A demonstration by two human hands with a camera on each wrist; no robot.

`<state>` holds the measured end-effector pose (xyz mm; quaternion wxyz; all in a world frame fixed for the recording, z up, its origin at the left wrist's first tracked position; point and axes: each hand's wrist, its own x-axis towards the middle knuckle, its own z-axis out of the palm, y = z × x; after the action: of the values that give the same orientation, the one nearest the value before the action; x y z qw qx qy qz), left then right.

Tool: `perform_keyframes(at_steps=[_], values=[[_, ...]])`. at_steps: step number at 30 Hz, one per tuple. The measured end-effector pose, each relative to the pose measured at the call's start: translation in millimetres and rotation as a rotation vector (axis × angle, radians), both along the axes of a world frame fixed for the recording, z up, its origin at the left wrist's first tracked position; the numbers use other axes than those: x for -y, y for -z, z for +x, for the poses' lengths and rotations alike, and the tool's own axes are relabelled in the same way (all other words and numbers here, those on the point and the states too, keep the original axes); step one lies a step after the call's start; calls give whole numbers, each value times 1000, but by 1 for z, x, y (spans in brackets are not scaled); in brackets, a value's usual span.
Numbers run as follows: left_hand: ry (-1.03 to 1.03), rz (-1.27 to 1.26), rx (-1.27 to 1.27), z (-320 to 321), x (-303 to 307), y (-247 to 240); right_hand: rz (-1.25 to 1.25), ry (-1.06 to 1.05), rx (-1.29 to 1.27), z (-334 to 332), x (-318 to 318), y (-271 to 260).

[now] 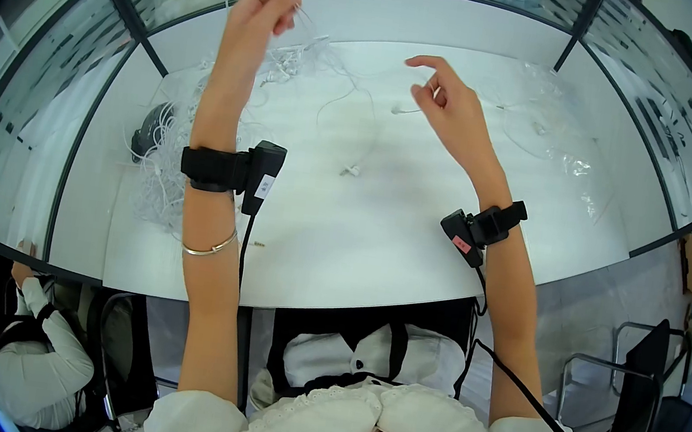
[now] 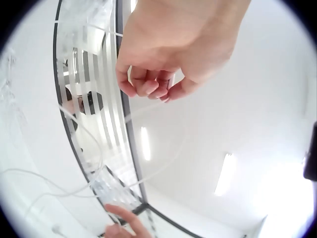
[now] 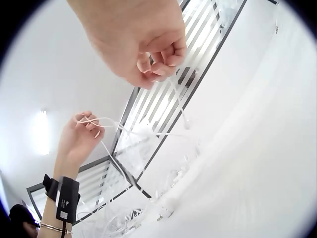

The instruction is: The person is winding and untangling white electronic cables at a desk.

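Observation:
High over the far left of the table, my left hand (image 1: 256,21) pinches white earphone cable (image 3: 106,119), and loops of it trail toward the other hand. My right hand (image 1: 455,117) is raised right of the middle, its fingers bent. From those fingers, in the right wrist view, hangs a length of white cable (image 3: 177,94) with an earbud-like end (image 3: 186,123). A tangled pile of white cables (image 1: 162,187) lies along the table's left side, under and beside my left forearm. More tangled cable (image 1: 288,61) lies toward the back.
The white table (image 1: 377,246) has a low back panel (image 1: 441,23) and striped glass partitions. Clear plastic bags (image 1: 548,142) lie at the right. A small white piece (image 1: 352,170) sits mid-table, and a dark round object (image 1: 151,134) stands at the left. Another person (image 1: 37,368) sits lower left.

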<state>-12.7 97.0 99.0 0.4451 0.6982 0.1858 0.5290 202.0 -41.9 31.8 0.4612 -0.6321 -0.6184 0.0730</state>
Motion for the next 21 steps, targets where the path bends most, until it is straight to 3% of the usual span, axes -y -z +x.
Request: perform_keyframes(at_steps=[2, 3, 6, 7, 11, 15, 18, 20, 21], values=[[148, 82, 113, -7, 0, -6, -39, 75, 6, 9, -1, 2], [297, 12, 192, -12, 5, -9, -99, 84, 8, 12, -1, 4], [449, -201, 199, -16, 20, -18, -9, 8, 135, 15, -2, 18], [483, -221, 170, -15, 21, -18, -100, -50, 87, 15, 2, 12], [571, -300, -60, -18, 24, -21, -9, -214, -202, -1, -1, -8], [574, -221, -325, -18, 41, -25, 270, -340, -169, -26, -3, -31], [624, -176, -457, -18, 56, -29, 474, -343, 162, -38, -20, -43], [649, -150, -539, -22, 61, -29, 460, -442, 144, -40, -29, -48], [606, -149, -559, -24, 66, -29, 317, -463, 32, -37, -29, -53]])
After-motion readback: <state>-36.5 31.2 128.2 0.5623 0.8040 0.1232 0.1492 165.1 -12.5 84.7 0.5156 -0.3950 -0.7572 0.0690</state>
